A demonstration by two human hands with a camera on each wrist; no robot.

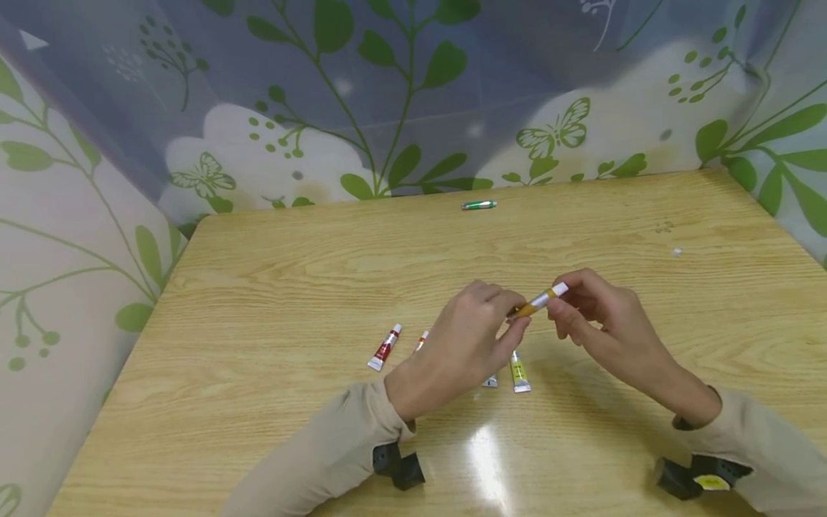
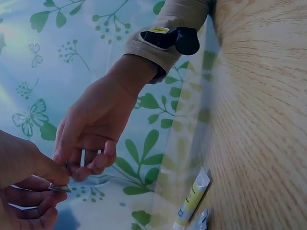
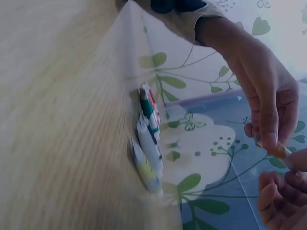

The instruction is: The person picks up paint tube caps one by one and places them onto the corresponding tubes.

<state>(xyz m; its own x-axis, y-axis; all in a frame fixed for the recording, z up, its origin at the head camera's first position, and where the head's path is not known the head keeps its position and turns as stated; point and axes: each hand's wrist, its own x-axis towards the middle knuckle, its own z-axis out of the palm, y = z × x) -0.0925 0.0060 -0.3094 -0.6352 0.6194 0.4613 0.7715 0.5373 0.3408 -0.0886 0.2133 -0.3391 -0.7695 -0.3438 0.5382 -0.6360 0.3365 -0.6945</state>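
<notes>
Above the table my left hand [image 1: 461, 337] pinches an ochre paint tube [image 1: 538, 301] between thumb and fingers. My right hand [image 1: 604, 319] has its thumb and forefinger at the tube's white end. In the left wrist view, the fingertips of the right hand [image 2: 98, 120] meet those of the left hand [image 2: 29, 177], and most of the tube is hidden. In the right wrist view, the ochre band [image 3: 277, 151] shows between the two hands. Below lie a red tube [image 1: 385, 347], a yellow tube [image 1: 520, 372] and two others partly covered by the left hand.
A small green-and-silver tube [image 1: 479, 205] lies near the table's far edge. A white scrap [image 1: 677, 251] is on the right side of the wooden table [image 1: 271, 287]. Leaf-patterned cloth [image 1: 388, 93] stands around the back and sides. In the right wrist view, several tubes [image 3: 148, 148] lie in a row.
</notes>
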